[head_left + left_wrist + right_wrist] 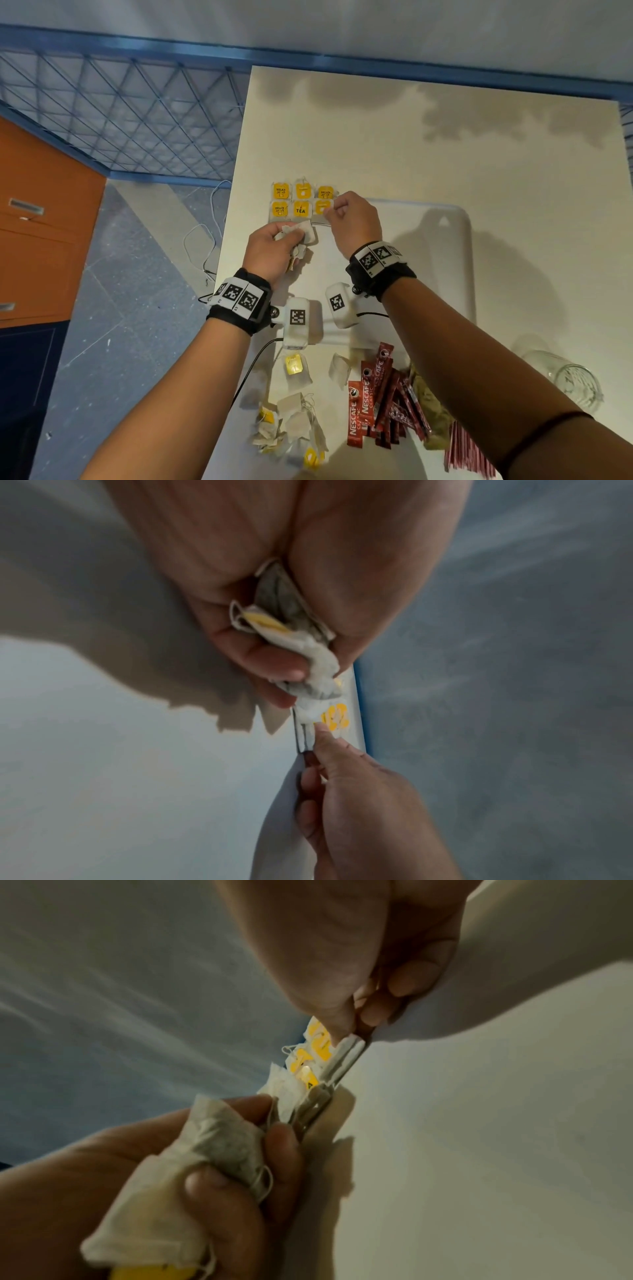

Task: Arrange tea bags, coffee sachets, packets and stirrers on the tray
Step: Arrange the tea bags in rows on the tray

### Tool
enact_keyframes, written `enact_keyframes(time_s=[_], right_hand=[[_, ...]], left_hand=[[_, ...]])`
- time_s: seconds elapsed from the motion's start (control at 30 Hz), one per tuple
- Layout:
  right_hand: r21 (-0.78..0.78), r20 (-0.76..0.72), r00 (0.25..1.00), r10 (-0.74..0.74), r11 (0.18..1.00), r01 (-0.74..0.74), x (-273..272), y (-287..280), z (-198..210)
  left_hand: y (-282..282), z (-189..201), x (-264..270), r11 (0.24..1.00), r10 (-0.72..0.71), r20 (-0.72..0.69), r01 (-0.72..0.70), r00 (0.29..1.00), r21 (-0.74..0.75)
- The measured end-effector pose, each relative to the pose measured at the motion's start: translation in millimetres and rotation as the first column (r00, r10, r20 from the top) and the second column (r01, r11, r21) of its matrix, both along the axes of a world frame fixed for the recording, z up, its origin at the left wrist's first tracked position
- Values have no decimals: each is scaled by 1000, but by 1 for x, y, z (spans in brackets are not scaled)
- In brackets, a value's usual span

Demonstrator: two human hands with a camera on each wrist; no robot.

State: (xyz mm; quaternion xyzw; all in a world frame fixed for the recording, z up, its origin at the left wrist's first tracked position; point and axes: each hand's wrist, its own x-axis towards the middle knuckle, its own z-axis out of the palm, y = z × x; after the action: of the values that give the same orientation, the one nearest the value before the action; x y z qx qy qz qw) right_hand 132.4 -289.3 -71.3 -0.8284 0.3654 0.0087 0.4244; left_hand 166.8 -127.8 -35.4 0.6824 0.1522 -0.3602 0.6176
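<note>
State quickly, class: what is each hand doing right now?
Left hand: closed, gripping a bunch of white paper tea bags.
Right hand: fingers pinching a yellow-tagged white tea bag.

- Tea bags on the tray: off-white paper, each with a yellow tag bearing dark lettering.
- Tray: plain white.
- Table: cream, with grey shadows.
- Bunch of tea bags in the left hand: pale greyish-white.
- Loose tea bags: off-white, some with yellow tags.
- Coffee sachets: red with white lettering.
- Stirrers: red-and-white stripes.
- Wristbands: black, carrying white panels with black square-code patterns.
- Camera housings: white, with the same black codes.
- Glass jar: clear.
- Cabinet: orange.
- Grid railing: blue.
- Floor: mottled blue-grey.
</note>
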Motion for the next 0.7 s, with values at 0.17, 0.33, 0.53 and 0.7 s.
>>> enact_keyframes(time_s=[0.17, 0.33, 0.53, 0.7], right_hand=[[60, 14, 999, -36, 998, 35, -4, -3, 8], [102, 44, 999, 0, 995, -5, -17, -2, 21], [238, 150, 985, 89, 963, -123, -41, 11, 24], [311, 203, 971, 128, 932, -187, -53, 23, 28]], left_hand=[[-6, 1, 9, 1000, -11, 18, 10, 1000, 9], [-3, -1, 13, 998, -58, 70, 56, 996, 32], [9, 8, 1, 992, -115, 51, 117, 992, -46], [20, 5, -9, 984, -136, 92, 145, 986, -101]])
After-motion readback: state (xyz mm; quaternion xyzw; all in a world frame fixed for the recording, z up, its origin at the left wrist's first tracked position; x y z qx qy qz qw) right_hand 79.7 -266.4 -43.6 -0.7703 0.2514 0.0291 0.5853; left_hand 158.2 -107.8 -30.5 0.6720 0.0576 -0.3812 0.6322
